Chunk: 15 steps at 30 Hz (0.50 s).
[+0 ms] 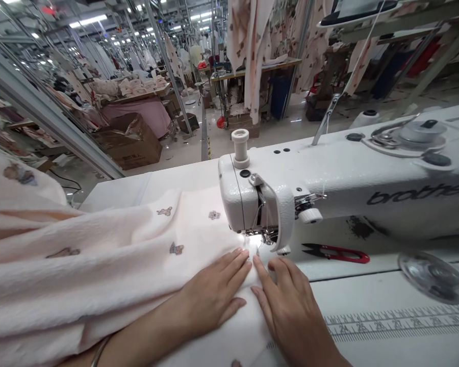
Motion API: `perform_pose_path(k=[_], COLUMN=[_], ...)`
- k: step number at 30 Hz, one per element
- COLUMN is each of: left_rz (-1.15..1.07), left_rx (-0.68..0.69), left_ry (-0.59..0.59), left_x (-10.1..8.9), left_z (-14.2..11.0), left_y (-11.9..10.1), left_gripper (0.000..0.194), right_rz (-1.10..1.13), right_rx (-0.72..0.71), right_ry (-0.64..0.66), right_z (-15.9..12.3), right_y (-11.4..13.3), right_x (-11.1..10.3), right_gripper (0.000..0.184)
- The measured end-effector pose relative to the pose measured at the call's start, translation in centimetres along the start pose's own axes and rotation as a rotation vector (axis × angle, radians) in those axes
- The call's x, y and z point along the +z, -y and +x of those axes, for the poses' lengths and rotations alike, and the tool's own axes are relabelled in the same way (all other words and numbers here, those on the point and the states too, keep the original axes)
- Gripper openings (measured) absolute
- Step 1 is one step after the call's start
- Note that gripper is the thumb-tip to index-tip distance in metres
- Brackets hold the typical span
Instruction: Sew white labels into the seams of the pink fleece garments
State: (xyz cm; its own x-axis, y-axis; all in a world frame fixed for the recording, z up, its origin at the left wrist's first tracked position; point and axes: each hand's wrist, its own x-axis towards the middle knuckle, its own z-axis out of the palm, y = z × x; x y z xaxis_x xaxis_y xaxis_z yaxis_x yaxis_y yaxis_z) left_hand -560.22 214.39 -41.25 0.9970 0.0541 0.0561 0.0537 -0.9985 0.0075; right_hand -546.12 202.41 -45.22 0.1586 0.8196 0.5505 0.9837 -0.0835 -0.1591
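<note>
Pale pink fleece fabric [145, 275] printed with small animals spreads under the head of a white sewing machine [268, 199] and drapes off to the left. My left hand [218, 285] lies flat on it, fingers stretched toward the lit needle area. Close beside it, my right hand [286, 300] rests on the cloth's right edge. Its index finger points at the presser foot, the thumb is held apart, and the other fingers are bent. The needle tip is lost in the lamp's glare. Red thread snips [336, 253] lie under the machine arm, to the right of my right hand.
A clear round plastic dish [434, 278] sits at the right, above a printed ruler scale [390, 323] on the table. A bobbin winder [421, 135] tops the machine. Beyond the table stand a cardboard box [128, 140], a metal post [168, 66] and hanging pink garments [252, 56].
</note>
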Motion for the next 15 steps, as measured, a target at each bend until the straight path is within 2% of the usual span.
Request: perform_pose_path(k=[8, 12, 15], left_rz=[-0.052, -0.057, -0.061], left_rx=[-0.053, -0.066, -0.072], left_ry=[0.01, 0.019, 0.02], left_x=[0.7, 0.6, 0.4], left_z=[-0.6, -0.6, -0.6], left_y=[1.4, 1.4, 1.3], left_gripper=[0.055, 0.055, 0.055], right_rz=[0.011, 0.072, 0.059], right_rx=[-0.059, -0.049, -0.032], right_ry=[0.099, 0.187, 0.115], right_z=[1.2, 3.2, 5.9], right_y=[-0.5, -2.8, -5.1], right_x=[0.5, 0.6, 2.0], right_gripper=[0.038, 0.032, 0.033])
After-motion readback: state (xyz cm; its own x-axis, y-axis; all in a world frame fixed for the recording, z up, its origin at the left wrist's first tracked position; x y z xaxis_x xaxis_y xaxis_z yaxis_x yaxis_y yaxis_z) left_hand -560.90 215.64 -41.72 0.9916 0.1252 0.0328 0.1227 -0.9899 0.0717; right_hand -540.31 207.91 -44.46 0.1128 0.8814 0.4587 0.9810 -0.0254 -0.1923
